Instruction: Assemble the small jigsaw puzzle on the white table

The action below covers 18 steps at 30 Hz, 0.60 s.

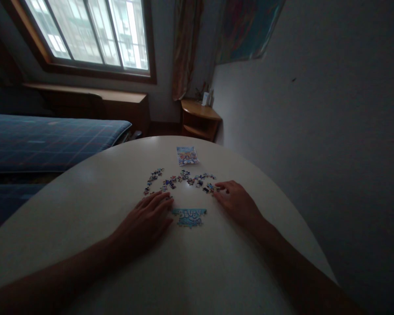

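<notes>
A joined puzzle section (189, 217), light blue with pale lettering, lies flat just below the centre of the frame; its upper edge looks straight and its lower edge is knobbed. Above it, loose puzzle pieces (170, 183) spread in a broken band across the middle of the frame, dark blue and mixed colours, some overlapping or touching.

The left hand (153, 213) is palm down at the left of the section, fingers stretched out and close together, thumb just beside the section's left edge. Its fingertips reach the lower pieces; I cannot tell whether any is pressed beneath them. The right hand (234, 199), right of centre, has bent fingers with a narrow gap between thumb and forefinger at the band's right end; I cannot tell whether a piece is pinched there.

Above the pieces lies a colourful printed sheet (187, 155). All this rests on a pale, round-edged table (118, 175). Beyond are a plaid mattress (52, 140) at left, a window (88, 35) at upper left and a wooden corner shelf (200, 110) at upper centre.
</notes>
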Tool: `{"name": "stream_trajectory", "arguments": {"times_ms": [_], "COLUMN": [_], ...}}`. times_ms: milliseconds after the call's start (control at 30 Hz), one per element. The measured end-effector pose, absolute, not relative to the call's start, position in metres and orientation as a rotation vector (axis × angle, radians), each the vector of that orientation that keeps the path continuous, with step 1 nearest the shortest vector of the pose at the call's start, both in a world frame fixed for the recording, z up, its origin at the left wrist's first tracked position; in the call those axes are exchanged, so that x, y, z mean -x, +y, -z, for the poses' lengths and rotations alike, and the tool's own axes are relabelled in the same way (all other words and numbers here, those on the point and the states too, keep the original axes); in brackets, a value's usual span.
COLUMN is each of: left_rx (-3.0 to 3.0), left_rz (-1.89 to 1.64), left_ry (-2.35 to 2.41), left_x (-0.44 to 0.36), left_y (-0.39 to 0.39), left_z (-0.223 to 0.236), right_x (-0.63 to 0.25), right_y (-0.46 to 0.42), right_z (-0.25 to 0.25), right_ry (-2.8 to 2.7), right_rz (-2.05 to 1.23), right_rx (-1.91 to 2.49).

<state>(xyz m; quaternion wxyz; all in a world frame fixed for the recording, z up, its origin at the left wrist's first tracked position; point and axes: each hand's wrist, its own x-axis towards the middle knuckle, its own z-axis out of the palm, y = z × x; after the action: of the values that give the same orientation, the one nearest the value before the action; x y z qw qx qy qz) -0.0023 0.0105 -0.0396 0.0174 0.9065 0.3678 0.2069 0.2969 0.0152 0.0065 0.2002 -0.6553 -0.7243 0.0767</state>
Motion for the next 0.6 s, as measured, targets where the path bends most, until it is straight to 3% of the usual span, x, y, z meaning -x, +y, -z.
{"name": "stream_trajectory", "arguments": {"times_ms": [600], "left_rx": [-2.865], "left_rz": [-0.615], "left_ry": [1.020], "left_x": [0.004], "left_y": [0.011], "left_z": [0.038], "right_x": [-0.310], "right_y": [0.028], "right_z": [0.009], "right_ry": [-2.098], "right_rz": [-0.178], "right_rx": [1.758]}}
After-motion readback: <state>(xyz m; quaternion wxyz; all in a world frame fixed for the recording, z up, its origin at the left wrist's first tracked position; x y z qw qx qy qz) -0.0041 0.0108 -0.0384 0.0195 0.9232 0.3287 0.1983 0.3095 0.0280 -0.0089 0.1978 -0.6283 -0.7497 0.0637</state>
